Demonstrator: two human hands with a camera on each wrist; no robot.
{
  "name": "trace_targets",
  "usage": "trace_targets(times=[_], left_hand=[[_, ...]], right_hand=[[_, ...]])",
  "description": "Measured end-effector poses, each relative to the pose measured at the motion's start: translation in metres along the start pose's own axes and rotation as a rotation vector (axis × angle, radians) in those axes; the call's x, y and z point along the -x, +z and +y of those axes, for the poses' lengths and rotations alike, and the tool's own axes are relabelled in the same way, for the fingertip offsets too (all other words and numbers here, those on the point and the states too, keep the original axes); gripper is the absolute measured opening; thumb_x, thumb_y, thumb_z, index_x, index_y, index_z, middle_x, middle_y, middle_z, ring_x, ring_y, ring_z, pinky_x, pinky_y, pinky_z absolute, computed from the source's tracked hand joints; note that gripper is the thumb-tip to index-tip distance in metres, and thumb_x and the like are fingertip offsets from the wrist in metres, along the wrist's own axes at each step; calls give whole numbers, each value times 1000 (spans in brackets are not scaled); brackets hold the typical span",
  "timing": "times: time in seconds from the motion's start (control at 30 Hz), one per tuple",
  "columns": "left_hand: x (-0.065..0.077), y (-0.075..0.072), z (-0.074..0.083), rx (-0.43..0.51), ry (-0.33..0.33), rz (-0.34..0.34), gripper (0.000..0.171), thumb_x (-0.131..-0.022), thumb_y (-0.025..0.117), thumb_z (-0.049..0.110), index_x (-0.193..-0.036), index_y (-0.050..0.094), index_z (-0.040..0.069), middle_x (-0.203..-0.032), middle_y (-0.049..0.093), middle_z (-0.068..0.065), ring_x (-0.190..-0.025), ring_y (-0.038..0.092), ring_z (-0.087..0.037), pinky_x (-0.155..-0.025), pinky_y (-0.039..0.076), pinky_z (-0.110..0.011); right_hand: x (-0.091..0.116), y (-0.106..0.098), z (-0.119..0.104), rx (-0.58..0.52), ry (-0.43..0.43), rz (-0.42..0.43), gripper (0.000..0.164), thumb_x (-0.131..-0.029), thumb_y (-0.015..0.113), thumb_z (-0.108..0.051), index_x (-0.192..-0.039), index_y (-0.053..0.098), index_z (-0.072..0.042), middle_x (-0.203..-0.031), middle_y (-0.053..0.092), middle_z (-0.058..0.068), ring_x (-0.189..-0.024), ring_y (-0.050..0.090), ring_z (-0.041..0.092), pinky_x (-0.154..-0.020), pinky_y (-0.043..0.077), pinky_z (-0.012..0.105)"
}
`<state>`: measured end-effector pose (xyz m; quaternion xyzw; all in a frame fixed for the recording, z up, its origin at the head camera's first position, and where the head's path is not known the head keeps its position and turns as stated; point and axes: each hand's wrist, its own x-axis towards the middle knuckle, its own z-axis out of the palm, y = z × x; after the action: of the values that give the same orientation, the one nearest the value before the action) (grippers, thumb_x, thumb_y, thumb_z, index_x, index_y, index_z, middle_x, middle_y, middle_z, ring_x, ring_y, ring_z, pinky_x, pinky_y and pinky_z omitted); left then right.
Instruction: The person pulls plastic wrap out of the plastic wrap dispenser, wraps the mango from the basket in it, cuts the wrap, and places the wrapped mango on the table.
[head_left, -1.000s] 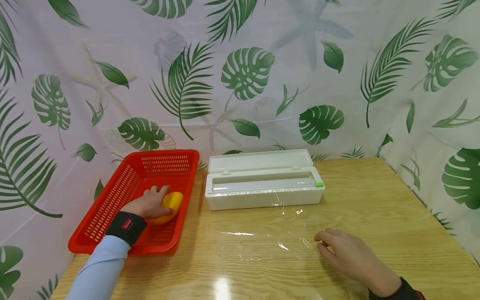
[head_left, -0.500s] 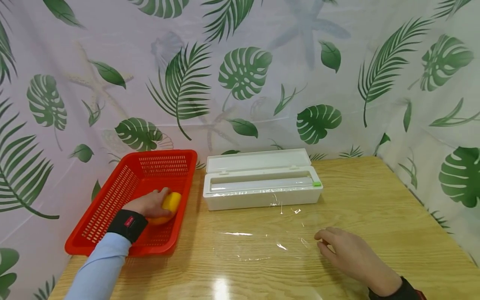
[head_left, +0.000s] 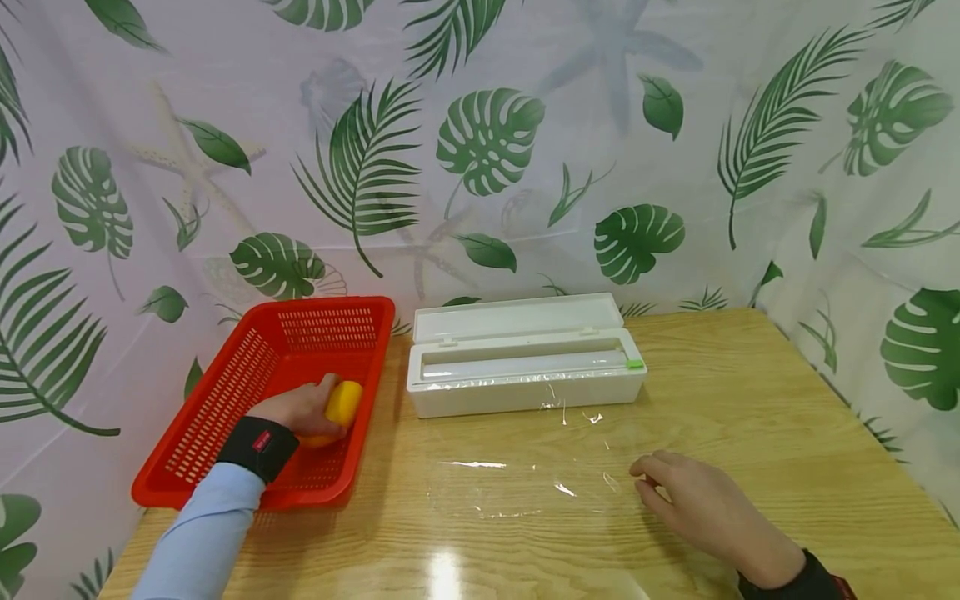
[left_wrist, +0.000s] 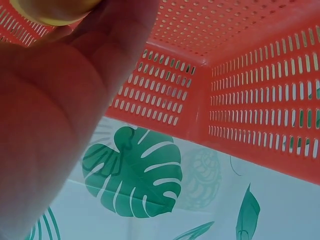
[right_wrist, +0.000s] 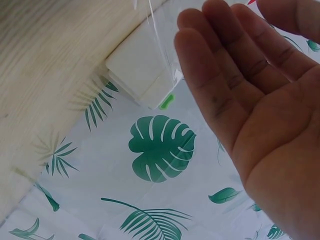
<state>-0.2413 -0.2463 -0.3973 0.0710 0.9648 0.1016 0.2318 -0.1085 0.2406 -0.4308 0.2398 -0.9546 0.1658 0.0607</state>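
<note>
My left hand (head_left: 296, 410) reaches into the red basket (head_left: 142, 490) and grips a smooth yellow fruit-like object (head_left: 345, 403). Its exact kind is unclear, and the hand covers much of it. In the left wrist view only a rounded bit of yellow (left_wrist: 50, 9) shows above the palm. A clear sheet of cling film (head_left: 517, 492) lies on the table in front of the white cling film box (head_left: 525, 400). Beside the film's right edge is my right hand (head_left: 701, 508), its fingers loosely bent and holding nothing; the thumb stands apart in the right wrist view.
The box's lid (head_left: 517, 320) is raised, with a white roll (head_left: 525, 367) inside and a green piece (head_left: 634, 364) at its right end. A leaf-patterned curtain (head_left: 480, 217) hangs behind and beside the wooden table (head_left: 780, 417).
My left hand's fingers have closed round the yellow object, which stays in the basket. My right hand remains almost where it was, and the box and film have not moved.
</note>
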Motion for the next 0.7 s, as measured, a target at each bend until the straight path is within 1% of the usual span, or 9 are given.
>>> trace_targets(times=[0.23,0.5,0.6,0.7], left_hand=[[1,-1,1,4,4,4,87,-74,73,33,-138,21,6,-92,50,-13,-83,47,-28,-77,43,-43],[-1,-1,-1,-11,38,38,87,-76,73,27,-139,16,6,-88,50,-14,-79,48,-28,-74,43,-43],[-2,0,-1,-15,20,30,88,-76,72,27,-140,14,7,-89,50,-14,-79,48,-28,-76,43,-43],[-2,-2,-1,-20,0,21,90,-77,71,28,-141,10,9,-93,49,-16,-81,48,-29,-78,44,-46]], right_hand=[[0,-1,0,3,3,-6,10,-82,64,-12,-92,66,-12,-78,61,-6,-62,50,1,-49,45,26],[1,-5,3,-23,28,-27,13,-82,65,-13,-96,66,-12,-85,65,-3,-69,57,6,-51,48,29],[1,-6,5,-26,28,-29,13,-83,65,-14,-95,66,-12,-86,66,-3,-69,57,7,-51,49,29],[1,-6,6,-23,31,-21,14,-82,65,-14,-96,66,-12,-87,67,-1,-70,58,8,-52,49,30]])
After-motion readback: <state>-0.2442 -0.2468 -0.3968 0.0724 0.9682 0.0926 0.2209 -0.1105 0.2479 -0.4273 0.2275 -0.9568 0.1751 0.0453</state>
